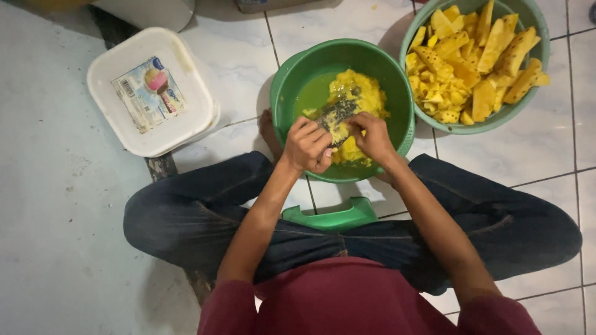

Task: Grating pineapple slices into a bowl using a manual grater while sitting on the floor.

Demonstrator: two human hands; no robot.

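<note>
Grater [337,113]: flat, dark metal, smeared with yellow pulp, tilted over the middle of the bowl, pinned between both hands.
Left hand [308,147]: curled tight, fingers closed round the grater's near end, knuckles up, right at the bowl's near rim.
Right hand [372,136]: fingers bent and pinched shut on a yellow fruit piece, pressed against the grater face; piece mostly hidden under the fingertips.
Pulp [360,93]: bright yellow, wet, lumpy, heaped on the bowl's right half, more under the hands.
Juice [313,93]: thin greenish-yellow pool on the bowl's left side.
Bowl [292,74]: round, green plastic, on the tiled floor between the knees.
Basket [534,25]: green, round, top right, just beside the bowl, piled with long yellow fruit wedges [490,43].
Tub [152,90]: white, square, rounded corners, lid on with a picture label, left of the bowl, well apart.
Stool [332,217]: green edge showing between the legs, near the bowl.
Legs [186,211]: dark jeans, spread wide either side.
</note>
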